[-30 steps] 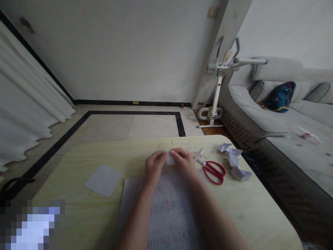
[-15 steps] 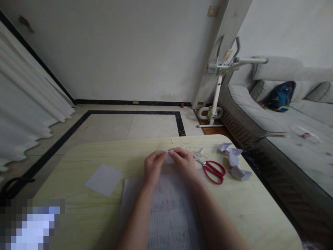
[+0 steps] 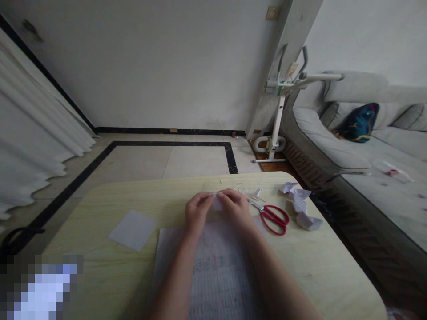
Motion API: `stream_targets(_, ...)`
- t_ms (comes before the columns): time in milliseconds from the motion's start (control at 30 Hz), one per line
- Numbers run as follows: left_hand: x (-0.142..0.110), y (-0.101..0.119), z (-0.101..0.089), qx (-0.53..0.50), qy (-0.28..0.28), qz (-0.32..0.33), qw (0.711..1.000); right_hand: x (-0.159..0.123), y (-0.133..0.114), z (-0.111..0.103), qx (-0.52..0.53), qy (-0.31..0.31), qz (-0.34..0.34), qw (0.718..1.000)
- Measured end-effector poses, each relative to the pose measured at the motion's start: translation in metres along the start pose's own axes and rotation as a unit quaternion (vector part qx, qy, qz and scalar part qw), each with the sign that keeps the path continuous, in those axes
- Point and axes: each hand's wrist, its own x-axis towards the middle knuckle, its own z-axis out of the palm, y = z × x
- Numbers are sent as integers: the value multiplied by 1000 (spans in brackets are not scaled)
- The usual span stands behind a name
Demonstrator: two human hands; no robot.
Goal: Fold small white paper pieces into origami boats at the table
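Observation:
Between my left hand (image 3: 197,210) and my right hand (image 3: 235,205) is a small piece of white paper (image 3: 217,203), its upper edge pinched by the fingertips of both. My hands are close together near the far side of the table, and the fingers hide part of the paper. Under my forearms lies a sheet covered in lines of writing (image 3: 216,275). Just right of my right hand rest scissors with red handles (image 3: 275,219), and thin paper scraps (image 3: 256,194) are scattered beyond them. A loose square of white paper (image 3: 132,230) lies to the left.
Several folded white paper pieces (image 3: 299,205) form a row at the right edge of the pale wooden table (image 3: 83,275). Past that edge stands a grey sofa (image 3: 393,178). White exercise equipment (image 3: 277,120) is on the floor behind the table.
My fingertips have shifted very slightly along the paper's upper edge, where less white shows above them. Both hands stay in the same place; the other things have not moved.

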Motion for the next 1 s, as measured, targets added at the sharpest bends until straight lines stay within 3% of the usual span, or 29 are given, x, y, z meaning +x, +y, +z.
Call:
stream_targets(467,-2,2,-1,69,11,39,997,-2,1,5,-6,-2,18,1000)
stream_targets(700,-3,2,3,59,-25,13,998,1,3,2,26,29,9,999)
stream_targets(1000,-1,1,0,88,25,26,996,1,3,6,6,24,28,999)
